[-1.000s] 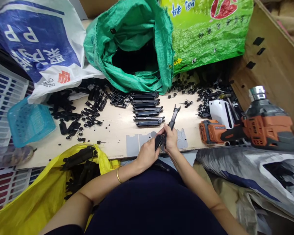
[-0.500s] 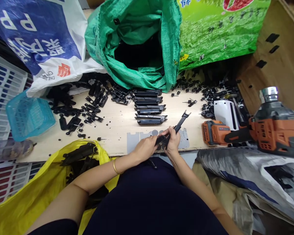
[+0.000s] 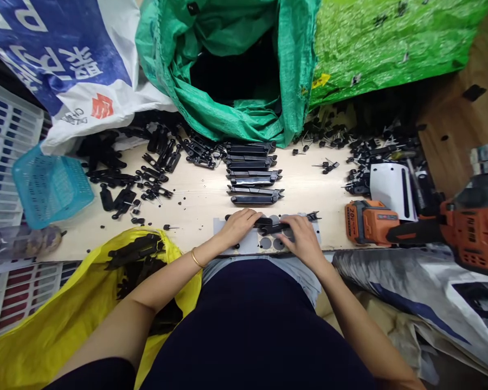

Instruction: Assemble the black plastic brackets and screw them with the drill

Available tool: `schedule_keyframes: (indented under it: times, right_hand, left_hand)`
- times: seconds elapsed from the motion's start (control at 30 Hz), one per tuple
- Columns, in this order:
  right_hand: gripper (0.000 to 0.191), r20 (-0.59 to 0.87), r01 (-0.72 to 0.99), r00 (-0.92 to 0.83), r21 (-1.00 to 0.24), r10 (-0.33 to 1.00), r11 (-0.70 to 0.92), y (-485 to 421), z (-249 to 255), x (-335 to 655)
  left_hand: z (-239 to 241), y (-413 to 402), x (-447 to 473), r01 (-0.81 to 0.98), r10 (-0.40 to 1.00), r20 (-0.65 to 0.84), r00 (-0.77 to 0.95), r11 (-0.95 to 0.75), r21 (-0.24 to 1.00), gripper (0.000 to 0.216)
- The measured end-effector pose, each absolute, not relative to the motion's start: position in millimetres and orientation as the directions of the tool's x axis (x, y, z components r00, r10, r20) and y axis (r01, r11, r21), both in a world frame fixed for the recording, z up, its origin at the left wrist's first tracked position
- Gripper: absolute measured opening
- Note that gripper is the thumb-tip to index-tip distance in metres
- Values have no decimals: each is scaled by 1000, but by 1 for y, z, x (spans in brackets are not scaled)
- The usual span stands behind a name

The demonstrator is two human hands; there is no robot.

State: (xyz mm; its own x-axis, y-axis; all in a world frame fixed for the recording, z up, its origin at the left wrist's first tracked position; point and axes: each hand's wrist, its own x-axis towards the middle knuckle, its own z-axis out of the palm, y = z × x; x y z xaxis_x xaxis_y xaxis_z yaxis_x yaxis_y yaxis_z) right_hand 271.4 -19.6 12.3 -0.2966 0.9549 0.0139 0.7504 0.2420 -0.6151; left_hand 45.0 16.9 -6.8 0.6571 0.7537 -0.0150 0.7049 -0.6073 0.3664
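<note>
My left hand [image 3: 239,227], with a gold bangle at the wrist, is closed over a long black plastic part [image 3: 264,222] low above the bench edge. To its right, my right hand [image 3: 303,238] has its fingers over a second black part with a forked end [image 3: 314,215]; its thumb is bent toward the near side. Both parts lie nearly level, and the fingers hide much of them. Under the hands is a grey plate with round discs [image 3: 265,244]. Just beyond, a column of assembled black parts [image 3: 254,179] lies stacked in rows on the bench.
Small black parts [image 3: 122,195] are heaped at left beside a blue basket [image 3: 51,187]. A green sack [image 3: 305,81] stands open at the back. An orange power tool [image 3: 374,219] and black screw knobs [image 3: 329,165] lie right. A yellow sack [image 3: 77,303] hangs at near left.
My hands have lowered the black parts from a tilted hold near my body to nearly level over the grey plate. The hands have moved apart, the right one outward. The view has shifted slightly.
</note>
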Motion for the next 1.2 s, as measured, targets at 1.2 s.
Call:
schedule_keyframes:
  times: [1.2]
  right_hand:
    - [40, 22, 990, -133, -37, 991, 134, 197, -1, 315]
  left_hand:
    - [22, 132, -96, 920, 998, 65, -18, -9, 392, 32]
